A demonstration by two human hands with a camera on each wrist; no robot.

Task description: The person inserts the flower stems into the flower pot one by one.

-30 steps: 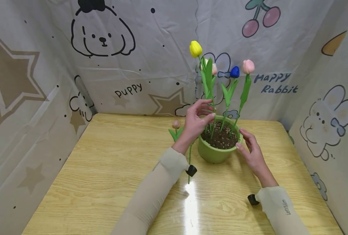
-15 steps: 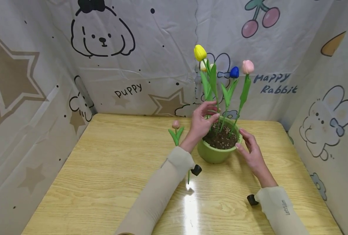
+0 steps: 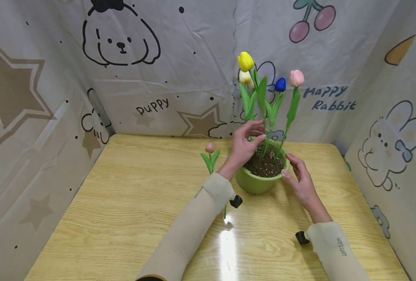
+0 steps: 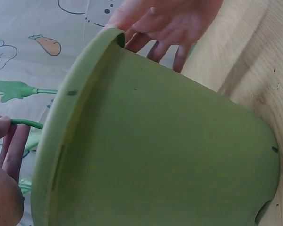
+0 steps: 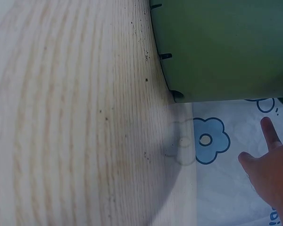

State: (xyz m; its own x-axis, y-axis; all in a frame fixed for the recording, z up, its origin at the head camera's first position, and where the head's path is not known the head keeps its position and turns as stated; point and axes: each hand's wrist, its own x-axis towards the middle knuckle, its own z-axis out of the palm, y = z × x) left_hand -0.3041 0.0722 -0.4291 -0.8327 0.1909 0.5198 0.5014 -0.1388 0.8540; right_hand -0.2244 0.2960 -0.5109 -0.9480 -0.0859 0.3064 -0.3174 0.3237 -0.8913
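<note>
My left hand pinches the green stem of a yellow tulip over a green flower pot of dark soil. A cream tulip, a blue tulip and a pink tulip also rise from the pot. At the right of the rim rests my right hand, thumb and forefinger touching it. Its other fingers spread loosely beside the pot in the left wrist view. The left hand hides where the yellow tulip's stem ends.
A dusky pink tulip lies on the wooden table left of the pot, its stem partly under my left forearm. Printed cloth walls in the table at the back and sides. Dark specks dot the tabletop by the pot's base.
My left hand has shifted right over the pot, carrying the yellow tulip's stem with it. The cream tulip behind shows more now. My right hand stays at the rim.
</note>
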